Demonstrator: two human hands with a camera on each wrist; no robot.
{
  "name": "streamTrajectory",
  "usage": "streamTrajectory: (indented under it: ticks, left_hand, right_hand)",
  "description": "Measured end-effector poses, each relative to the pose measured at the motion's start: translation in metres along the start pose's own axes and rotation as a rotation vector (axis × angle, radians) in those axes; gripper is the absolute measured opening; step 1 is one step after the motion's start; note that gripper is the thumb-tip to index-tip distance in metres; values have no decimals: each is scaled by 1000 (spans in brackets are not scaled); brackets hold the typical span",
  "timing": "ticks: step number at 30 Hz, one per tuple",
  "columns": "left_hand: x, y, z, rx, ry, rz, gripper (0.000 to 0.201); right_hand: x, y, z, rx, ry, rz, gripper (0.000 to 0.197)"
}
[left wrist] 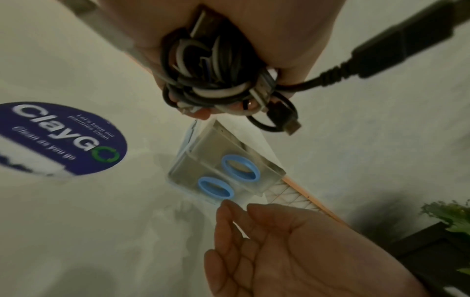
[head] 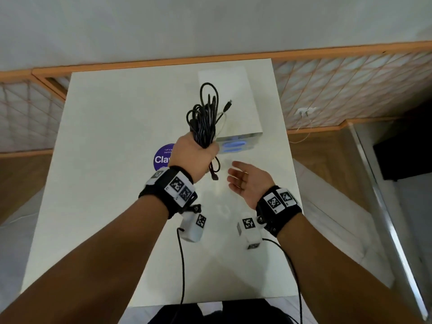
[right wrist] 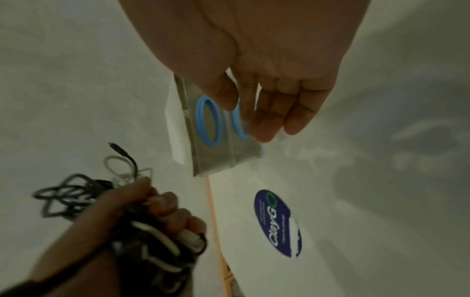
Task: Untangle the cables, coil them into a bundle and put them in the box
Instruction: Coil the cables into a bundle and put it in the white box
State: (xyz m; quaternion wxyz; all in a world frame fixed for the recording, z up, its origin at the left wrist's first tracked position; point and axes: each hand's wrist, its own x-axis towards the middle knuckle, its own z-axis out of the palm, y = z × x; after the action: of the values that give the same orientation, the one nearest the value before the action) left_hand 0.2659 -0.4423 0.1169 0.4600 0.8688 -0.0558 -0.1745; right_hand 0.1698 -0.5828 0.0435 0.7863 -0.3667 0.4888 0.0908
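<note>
My left hand (head: pixel 195 152) grips a coiled bundle of black and white cables (head: pixel 205 118) above the table, fingers wrapped round its middle (left wrist: pixel 211 84). Loops stick up past the fist and a black plug end (head: pixel 214 176) dangles below it. The clear box (head: pixel 236 146) with two blue oval handles (left wrist: pixel 226 176) and a white lid stands just beyond the hands. My right hand (head: pixel 243 181) hovers palm up and empty, near the box's front (right wrist: pixel 223 140), fingers relaxed.
A white table (head: pixel 105 160) carries a round purple "ClayGo" sticker (head: pixel 162 159) left of the box. Orange-framed lattice panels (head: pixel 350 90) run behind the table. A dark cabinet (head: pixel 406 148) stands at the right, with a green plant (left wrist: pixel 450 217) near it.
</note>
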Motion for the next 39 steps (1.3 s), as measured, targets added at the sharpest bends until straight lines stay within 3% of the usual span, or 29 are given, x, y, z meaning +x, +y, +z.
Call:
streamTrajectory:
  ticks: [9, 13, 20, 24, 39]
  left_hand:
    - [15, -6, 35, 82, -90, -82, 30]
    - [14, -16, 42, 100, -46, -106, 33]
    - [21, -17, 57, 6, 22, -148, 35]
    - [23, -19, 59, 3, 48, -156, 30]
    - [33, -26, 60, -19, 72, -188, 29]
  right_hand:
    - [49, -19, 18, 68, 14, 17, 14]
    - [58, -18, 22, 138, -10, 39, 8]
    - [44, 11, 7, 119, -127, -18, 17]
    - [30, 34, -10, 67, -106, -17, 30]
    - [-5, 88, -44, -19, -149, 52, 42]
